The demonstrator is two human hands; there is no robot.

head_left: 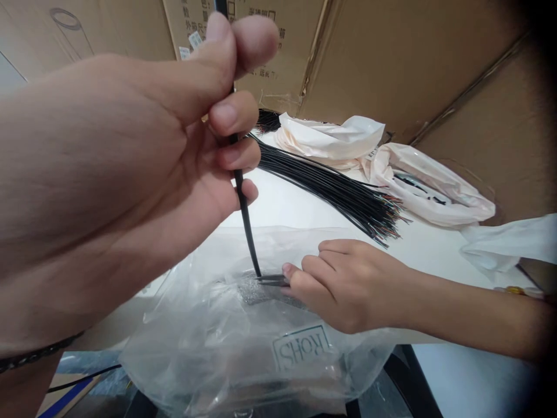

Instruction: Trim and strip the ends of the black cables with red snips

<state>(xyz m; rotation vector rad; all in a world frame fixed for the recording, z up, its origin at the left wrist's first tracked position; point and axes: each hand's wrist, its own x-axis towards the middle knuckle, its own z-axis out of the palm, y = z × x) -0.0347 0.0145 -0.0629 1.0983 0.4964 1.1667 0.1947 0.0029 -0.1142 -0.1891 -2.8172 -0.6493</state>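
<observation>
Cable (248,232): one, black, slanting down to a lower end just above the far part of the clear bag (200,348). Left hand (174,133): up and left of the bag, thumb and fingers wrapped round the cable, grasping it. Right hand (348,284): at the bag's far right, clenched on snips (273,280), tips at the cable's lower end. Step in hand, by judgement: working that end with the tool. Next move calls for a steady left hold and a small, controlled squeeze.

Also listed, beyond the bag: bundle (331,186) of black lengths with coloured wire ends; farther still, white pouches (335,139) and carton (374,52).

Hidden or unclear: handles — covered by the right hand; cable top — cut off at the upper edge; bag contents — greyish, blurred by plastic. Tool possibly tweezers instead; whether its tips bite the cable cannot be told.
</observation>
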